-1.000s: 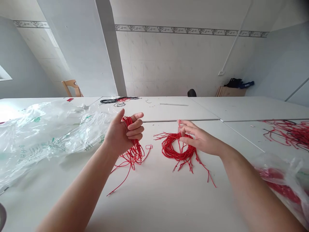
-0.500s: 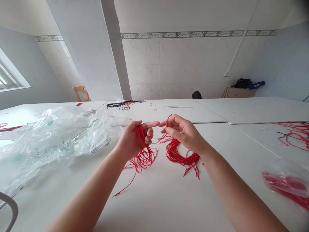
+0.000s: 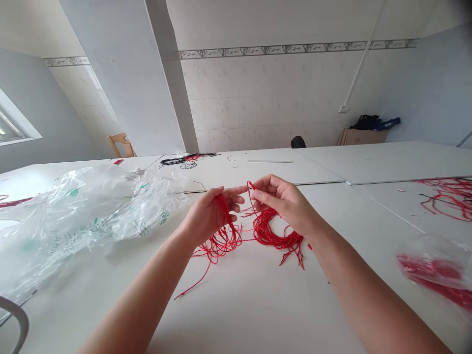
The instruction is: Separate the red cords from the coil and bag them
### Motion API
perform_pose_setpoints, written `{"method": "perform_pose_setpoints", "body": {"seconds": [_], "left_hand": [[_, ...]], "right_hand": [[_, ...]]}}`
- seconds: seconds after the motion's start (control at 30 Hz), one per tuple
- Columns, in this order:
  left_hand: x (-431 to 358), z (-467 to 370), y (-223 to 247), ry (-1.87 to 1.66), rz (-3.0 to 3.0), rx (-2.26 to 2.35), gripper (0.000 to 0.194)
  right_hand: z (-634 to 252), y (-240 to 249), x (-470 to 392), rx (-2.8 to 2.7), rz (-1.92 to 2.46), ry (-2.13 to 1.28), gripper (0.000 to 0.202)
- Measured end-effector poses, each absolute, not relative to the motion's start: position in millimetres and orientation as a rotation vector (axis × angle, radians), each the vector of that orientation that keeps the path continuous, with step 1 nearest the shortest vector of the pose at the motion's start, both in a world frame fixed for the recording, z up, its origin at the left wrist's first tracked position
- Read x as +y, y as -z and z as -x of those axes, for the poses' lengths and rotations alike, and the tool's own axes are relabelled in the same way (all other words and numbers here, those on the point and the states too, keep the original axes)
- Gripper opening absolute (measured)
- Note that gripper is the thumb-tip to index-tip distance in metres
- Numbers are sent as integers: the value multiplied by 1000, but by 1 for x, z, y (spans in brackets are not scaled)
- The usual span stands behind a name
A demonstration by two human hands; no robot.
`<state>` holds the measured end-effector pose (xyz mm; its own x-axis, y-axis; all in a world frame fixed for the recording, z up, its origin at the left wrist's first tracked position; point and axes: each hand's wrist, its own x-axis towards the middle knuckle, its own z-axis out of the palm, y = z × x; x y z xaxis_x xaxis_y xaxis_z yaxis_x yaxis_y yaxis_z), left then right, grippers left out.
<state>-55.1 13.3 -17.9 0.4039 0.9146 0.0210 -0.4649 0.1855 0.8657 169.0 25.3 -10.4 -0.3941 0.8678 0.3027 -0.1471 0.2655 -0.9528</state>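
A bundle of red cords (image 3: 225, 212) hangs from my left hand (image 3: 212, 211), held under the thumb, with the index finger stretched toward the right. My right hand (image 3: 278, 197) pinches a red cord (image 3: 250, 186), whose small loop rises beside the left index fingertip. Beneath my left hand, loose red strands (image 3: 221, 248) spread on the white table, one tail reaching toward me. A thick coil of red cords (image 3: 271, 235) lies below my right hand, its knotted ends pointing toward me.
Crumpled clear plastic bags (image 3: 96, 211) cover the table's left side. Black and red cords (image 3: 190, 159) lie farther back. At right are loose red cords (image 3: 448, 196) and a clear bag with red contents (image 3: 437, 273). A grey curved tube (image 3: 20, 314) stands at lower left.
My left hand's lower fingers have loosened, and its bundle hangs farther right. The cord in my right hand now forms a bent loop by the left index fingertip. The view has shifted slightly.
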Motion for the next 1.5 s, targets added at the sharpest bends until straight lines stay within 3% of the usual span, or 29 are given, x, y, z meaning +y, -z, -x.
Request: {"method": "perform_pose_setpoints", "body": {"seconds": [0.37, 0.87, 1.27, 1.5], "left_hand": [[11, 44, 26, -991, -1082, 580, 32], [7, 47, 14, -950, -943, 448, 42], [8, 49, 16, -987, -918, 510, 43], [9, 47, 17, -1014, -980, 493, 43]], "right_hand": [[-150, 25, 16, -1681, 635, -1117, 15], [-157, 23, 20, -1809, 683, -1285, 17], [-146, 33, 13, -2009, 847, -1228, 33], [-144, 33, 16, -1943, 729, -1255, 21]]}}
